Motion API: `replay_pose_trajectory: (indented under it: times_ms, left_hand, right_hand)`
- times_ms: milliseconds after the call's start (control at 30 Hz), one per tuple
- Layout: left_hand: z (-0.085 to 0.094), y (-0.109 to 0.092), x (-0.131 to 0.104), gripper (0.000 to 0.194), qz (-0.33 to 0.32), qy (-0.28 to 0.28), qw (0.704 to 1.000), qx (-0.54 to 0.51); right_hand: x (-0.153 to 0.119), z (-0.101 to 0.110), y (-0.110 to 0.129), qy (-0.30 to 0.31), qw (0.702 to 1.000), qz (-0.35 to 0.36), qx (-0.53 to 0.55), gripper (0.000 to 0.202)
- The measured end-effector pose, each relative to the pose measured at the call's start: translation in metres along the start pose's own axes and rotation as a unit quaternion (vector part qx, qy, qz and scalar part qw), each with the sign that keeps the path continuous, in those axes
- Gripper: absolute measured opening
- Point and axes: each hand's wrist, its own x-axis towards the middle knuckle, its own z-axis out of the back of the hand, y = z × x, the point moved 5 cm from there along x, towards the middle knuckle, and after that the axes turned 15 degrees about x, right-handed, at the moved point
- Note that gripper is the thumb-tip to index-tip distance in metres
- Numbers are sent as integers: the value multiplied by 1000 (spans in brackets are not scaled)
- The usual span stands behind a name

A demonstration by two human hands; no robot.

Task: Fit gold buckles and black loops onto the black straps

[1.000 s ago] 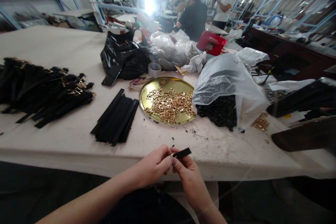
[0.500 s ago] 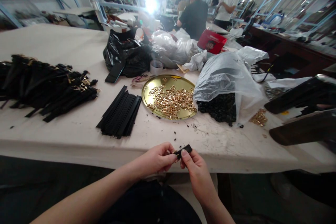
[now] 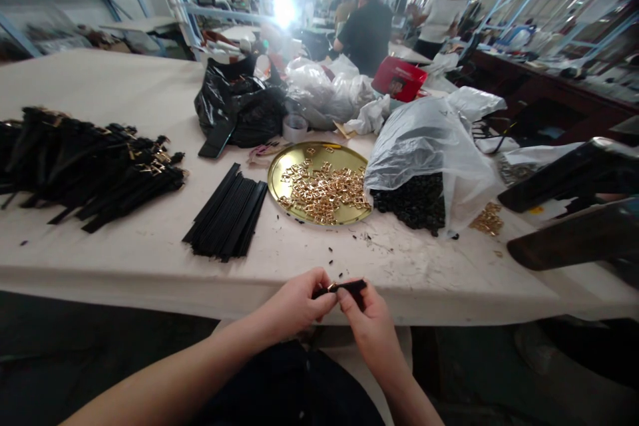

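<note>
Right now, both hands are meeting over the near edge of the cloth-covered table, and they are working on one short black strap with a gold buckle on it. The left hand is pinching the strap's nine o'clock end beside the buckle, thumb and fingers clamping together. The right hand is gripping the three o'clock end, its thumb pressing close to the buckle.

Reckoning from the hands, a round gold tray is sitting at twelve o'clock, holding loose gold buckles. A stack of flat black straps is lying at ten o'clock, and bundled black straps with gold fittings are spreading farther out that way. A black plastic bag is slumping at eleven. At one o'clock, a translucent bag is partly covering small black pieces; a little gold heap is resting at two. Well beyond the table, a person in a dark top is facing away.
</note>
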Motion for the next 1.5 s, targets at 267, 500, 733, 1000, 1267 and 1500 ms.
replay_pose_trajectory:
  times_ms: [267, 500, 733, 1000, 1267, 1500]
  left_hand:
    - [-2, -9, -1, 12, 36, 38, 998, -40]
    - [5, -10, 12, 21, 8, 13, 995, -102]
    - [5, -4, 28, 36, 5, 44, 992, -115]
    - [3, 1, 44, 33, -9, 53, 995, -83]
    - [15, -12, 55, 26, -7, 30, 999, 11]
    - [12, -17, 53, 27, -17, 28, 999, 19]
  right_hand:
    - [8, 2, 1, 2, 1000, -3, -17, 15]
    - [5, 3, 11, -79, 979, 164, -95, 4]
    - [16, -4, 5, 7, 994, 87, -59, 9]
    - [25, 1, -1, 40, 995, 81, -48, 12]
    - [118, 129, 32, -181, 919, 163, -309, 16]
    - [162, 157, 25, -165, 926, 155, -302, 7]
